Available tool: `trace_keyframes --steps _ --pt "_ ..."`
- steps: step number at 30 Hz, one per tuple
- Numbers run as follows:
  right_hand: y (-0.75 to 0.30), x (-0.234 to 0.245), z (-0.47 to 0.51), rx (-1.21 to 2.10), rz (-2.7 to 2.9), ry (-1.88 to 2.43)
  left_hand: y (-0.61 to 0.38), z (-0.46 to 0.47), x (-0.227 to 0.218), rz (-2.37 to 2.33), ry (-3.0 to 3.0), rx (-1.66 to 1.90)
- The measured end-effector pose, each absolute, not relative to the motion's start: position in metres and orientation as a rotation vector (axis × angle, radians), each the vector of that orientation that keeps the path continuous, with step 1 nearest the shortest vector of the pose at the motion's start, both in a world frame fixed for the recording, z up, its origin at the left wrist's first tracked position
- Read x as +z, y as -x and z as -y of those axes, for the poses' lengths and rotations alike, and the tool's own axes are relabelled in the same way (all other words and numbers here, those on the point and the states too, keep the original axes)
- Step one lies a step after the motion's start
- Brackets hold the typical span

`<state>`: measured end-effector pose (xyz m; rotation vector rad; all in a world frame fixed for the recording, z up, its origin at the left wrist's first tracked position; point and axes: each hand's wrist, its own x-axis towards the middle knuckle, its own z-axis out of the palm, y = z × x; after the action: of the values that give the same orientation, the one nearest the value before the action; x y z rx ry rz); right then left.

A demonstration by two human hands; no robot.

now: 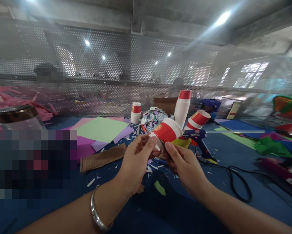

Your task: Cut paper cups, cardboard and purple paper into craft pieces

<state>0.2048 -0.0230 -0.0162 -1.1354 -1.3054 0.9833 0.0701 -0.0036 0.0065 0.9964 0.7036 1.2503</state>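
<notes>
A red and white paper cup [169, 129] is tilted in front of me, with its wide rim toward the right. My left hand [139, 156] is closed, pinching the cup's lower side between thumb and fingers, where a small white flap shows. Close beside it, my right hand [185, 164] is closed too, its thumb pressed against the near edge of the cup. A thin dark patch lies between both thumbs; whether it is a gap or an object I cannot tell. The right fingertips are partly hidden in shadow.
Behind the cup are a ball of decorated discs [152, 118], a tall cup stack [182, 109] and more cups [198, 119]. A blue glue gun [199, 141] trails a black cable [238, 191]. Coloured paper sheets [99, 129] and a cardboard piece [103, 158] lie left.
</notes>
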Motion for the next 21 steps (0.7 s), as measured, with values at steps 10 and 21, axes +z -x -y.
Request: trace_keyframes --steps 10,21 --pt "-0.205 -0.019 0.026 0.953 1.352 1.205 -0.072 0.007 -0.004 -0.828 -1.150 1.297" --pt "-0.204 -0.019 0.026 0.936 1.370 1.233 -0.072 0.007 -0.008 -0.873 -1.196 1.306"
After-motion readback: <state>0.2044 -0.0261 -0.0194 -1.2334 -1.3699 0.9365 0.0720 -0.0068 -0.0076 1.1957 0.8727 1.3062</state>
